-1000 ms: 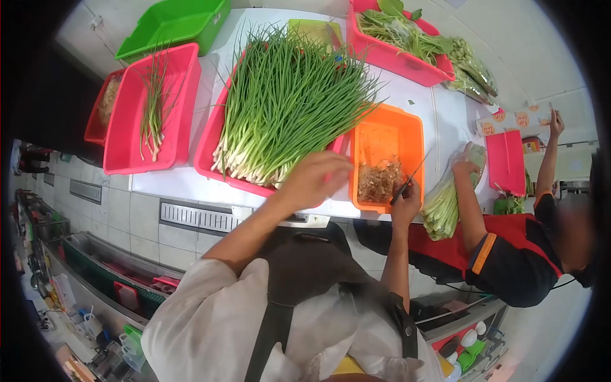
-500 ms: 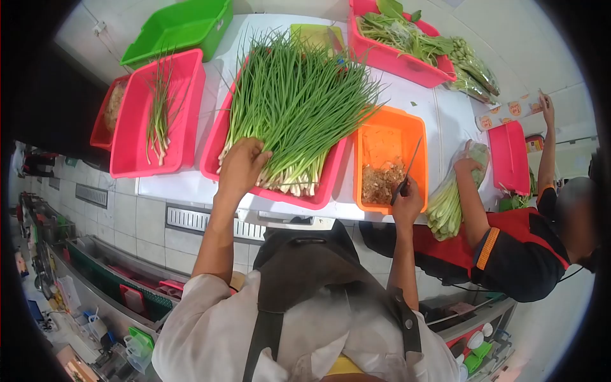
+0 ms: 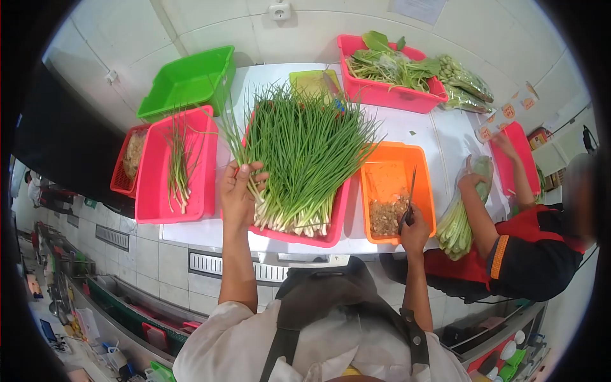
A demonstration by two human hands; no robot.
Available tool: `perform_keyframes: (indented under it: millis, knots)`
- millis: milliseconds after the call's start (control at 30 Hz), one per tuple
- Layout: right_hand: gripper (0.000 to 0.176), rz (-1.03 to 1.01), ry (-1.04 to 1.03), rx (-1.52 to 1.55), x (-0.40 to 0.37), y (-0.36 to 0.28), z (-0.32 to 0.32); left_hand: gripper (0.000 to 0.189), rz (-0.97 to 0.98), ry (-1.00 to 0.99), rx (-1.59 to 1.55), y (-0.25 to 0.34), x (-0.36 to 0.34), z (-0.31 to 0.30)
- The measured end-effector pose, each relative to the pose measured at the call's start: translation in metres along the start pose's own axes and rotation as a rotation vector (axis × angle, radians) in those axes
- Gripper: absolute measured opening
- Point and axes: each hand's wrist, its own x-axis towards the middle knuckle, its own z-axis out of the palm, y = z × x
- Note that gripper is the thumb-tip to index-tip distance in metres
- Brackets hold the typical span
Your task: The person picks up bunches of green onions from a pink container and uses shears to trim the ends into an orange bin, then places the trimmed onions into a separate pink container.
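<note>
A few spring onions (image 3: 237, 143) are in my left hand (image 3: 239, 184), passing between thumb and fingers with their tops leaning left. This hand is closed on them at the left side of a pink tub (image 3: 331, 237). A large heap of spring onions (image 3: 305, 153) fills that tub, white ends toward me. My right hand (image 3: 415, 230) grips a dark-handled knife (image 3: 412, 189), its narrow blade pointing up and away, at the right front edge of an orange tub (image 3: 417, 156). Brownish trimmings (image 3: 388, 215) lie in the orange tub.
At left, another pink tub (image 3: 149, 184) holds a small bunch of spring onions (image 3: 179, 175); a green tub (image 3: 184, 79) stands behind it. Leafy greens (image 3: 394, 67) fill a pink tub at the back. At right, a co-worker's hand (image 3: 472, 181) holds bagged greens (image 3: 457, 226).
My left hand has lifted a few spring onions from the heap's left edge. My right hand keeps the knife by the orange tub. The head view has shifted, showing more wall.
</note>
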Motion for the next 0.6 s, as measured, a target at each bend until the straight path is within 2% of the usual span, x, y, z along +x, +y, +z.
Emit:
perform_keyframes:
  millis: [200, 300, 400, 500, 600]
  knots:
    - [0.038, -0.038, 0.031, -0.034, 0.0, 0.0, 0.002, 0.055, 0.025, -0.09, 0.198, -0.014, -0.004, 0.009]
    - [0.038, -0.046, 0.024, -0.053, 0.0, 0.004, 0.004, 0.059, 0.007, -0.084, 0.126, -0.014, -0.004, 0.015]
    - [0.039, -0.082, 0.042, -0.064, 0.0, 0.001, 0.004, 0.055, -0.074, -0.105, -0.038, -0.027, 0.003, 0.005]
    - [0.039, -0.096, 0.044, -0.064, 0.001, 0.001, 0.004, 0.045, -0.088, -0.058, -0.06, -0.027, 0.001, 0.003]
    - [0.039, -0.109, 0.051, -0.036, 0.001, 0.008, 0.007, 0.034, 0.0, -0.196, -0.361, -0.018, 0.005, -0.008]
